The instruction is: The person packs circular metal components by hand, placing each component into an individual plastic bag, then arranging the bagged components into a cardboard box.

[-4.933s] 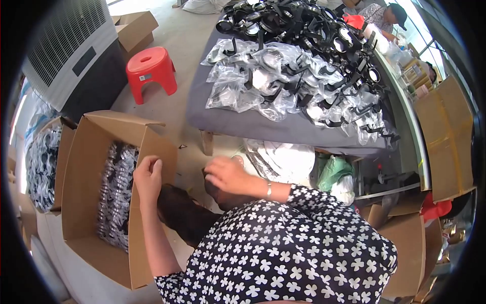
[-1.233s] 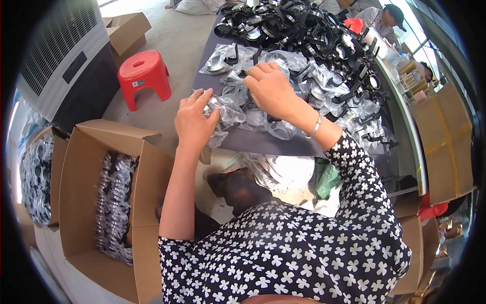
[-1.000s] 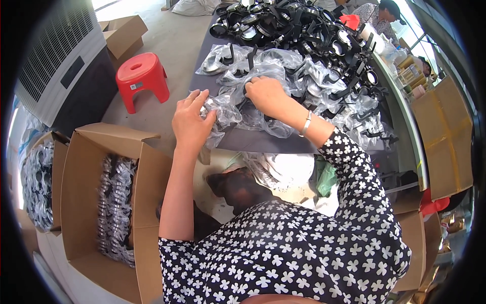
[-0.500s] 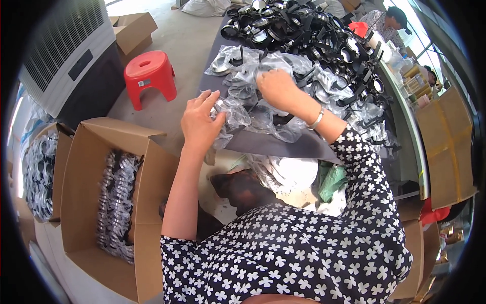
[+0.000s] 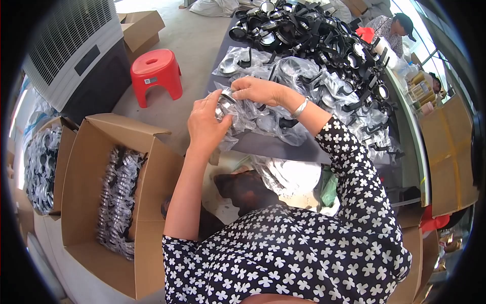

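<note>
Close to the table's left edge, my left hand (image 5: 208, 120) is closed around a bagged metal part (image 5: 226, 107), a round silver piece with black trim inside clear plastic. My right hand (image 5: 260, 92) meets it from the right, fingers closed at the top of the same plastic. More bagged parts (image 5: 296, 68) with black handles lie in a loose layer beyond and beside my hands. Behind them rises a big heap of unbagged black-handled silver rings (image 5: 298, 28). My fingers partly hide the held piece.
On my left stands an open cardboard box (image 5: 83, 213) with stacked bagged parts (image 5: 119, 202) inside; another filled box (image 5: 43, 172) is further left. A red stool (image 5: 156, 76) and a large air cooler (image 5: 76, 55) are beyond. A person (image 5: 392, 30) sits at far right.
My right hand has come left from the bagged layer to the piece at my left hand. That piece now sits higher between both hands. The view has shifted slightly.
</note>
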Demonstrator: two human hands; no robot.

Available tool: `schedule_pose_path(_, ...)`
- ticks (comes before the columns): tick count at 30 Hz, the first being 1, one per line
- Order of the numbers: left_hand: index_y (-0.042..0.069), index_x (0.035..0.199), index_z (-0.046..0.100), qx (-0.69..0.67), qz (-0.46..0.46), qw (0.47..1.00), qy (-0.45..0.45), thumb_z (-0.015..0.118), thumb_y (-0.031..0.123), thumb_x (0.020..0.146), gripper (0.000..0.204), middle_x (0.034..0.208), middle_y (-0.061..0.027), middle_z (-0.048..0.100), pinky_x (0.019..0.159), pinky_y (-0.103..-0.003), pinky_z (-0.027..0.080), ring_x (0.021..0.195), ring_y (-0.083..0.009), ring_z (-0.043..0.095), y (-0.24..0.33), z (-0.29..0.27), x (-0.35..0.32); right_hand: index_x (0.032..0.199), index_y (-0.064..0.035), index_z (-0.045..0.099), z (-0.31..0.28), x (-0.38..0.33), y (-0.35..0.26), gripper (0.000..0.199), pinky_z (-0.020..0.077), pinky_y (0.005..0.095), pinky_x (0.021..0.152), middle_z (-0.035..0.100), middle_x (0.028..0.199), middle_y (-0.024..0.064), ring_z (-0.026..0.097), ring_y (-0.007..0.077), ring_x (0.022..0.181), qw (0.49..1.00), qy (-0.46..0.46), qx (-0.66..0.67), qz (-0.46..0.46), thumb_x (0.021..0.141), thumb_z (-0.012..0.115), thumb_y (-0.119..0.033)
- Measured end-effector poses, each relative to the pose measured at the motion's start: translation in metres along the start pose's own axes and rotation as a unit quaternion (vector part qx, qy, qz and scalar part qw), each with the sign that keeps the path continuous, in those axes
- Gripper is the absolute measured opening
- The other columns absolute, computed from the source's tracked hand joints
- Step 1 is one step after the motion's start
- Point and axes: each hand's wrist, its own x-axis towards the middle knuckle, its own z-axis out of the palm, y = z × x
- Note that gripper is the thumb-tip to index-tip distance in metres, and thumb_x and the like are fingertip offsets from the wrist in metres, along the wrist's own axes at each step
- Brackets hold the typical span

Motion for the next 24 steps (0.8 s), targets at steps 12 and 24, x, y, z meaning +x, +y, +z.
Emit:
schedule_pose_path(12, 0.019, 0.113, 0.057, 0.121, -0.031, 0.989, -0.084, 0.070, 0.031, 0.065, 0.051, 0.103, -0.0072, 0.058, 0.076, -0.036, 0.045, 0.091, -0.0271, 0.054, 0.006, -0.002, 0.007, 0.090, 0.0012, 0.060, -0.009, -0.006, -0.003, 0.018, 0.0418, 0.0271, 0.061, 0.054, 0.069, -0.0013, 0.048, 0.0108, 0.064, 0.996, 0.028, 0.084, 0.025, 0.084, 0.052, -0.014)
schedule_pose_path(24, 0.026, 0.126, 0.044, 0.180, -0.032, 0.955, -0.234, 0.066, 0.030, 0.069, 0.061, 0.086, -0.0155, 0.054, 0.070, -0.040, 0.047, 0.080, -0.0310, 0.058, 0.027, -0.015, 0.034, 0.069, -0.0011, 0.060, -0.018, 0.002, 0.018, 0.009, 0.0440, 0.0377, 0.056, 0.059, 0.066, 0.0169, 0.058, 0.0327, 0.064, 0.876, -0.103, -0.466, -0.061, 0.062, 0.056, -0.005)
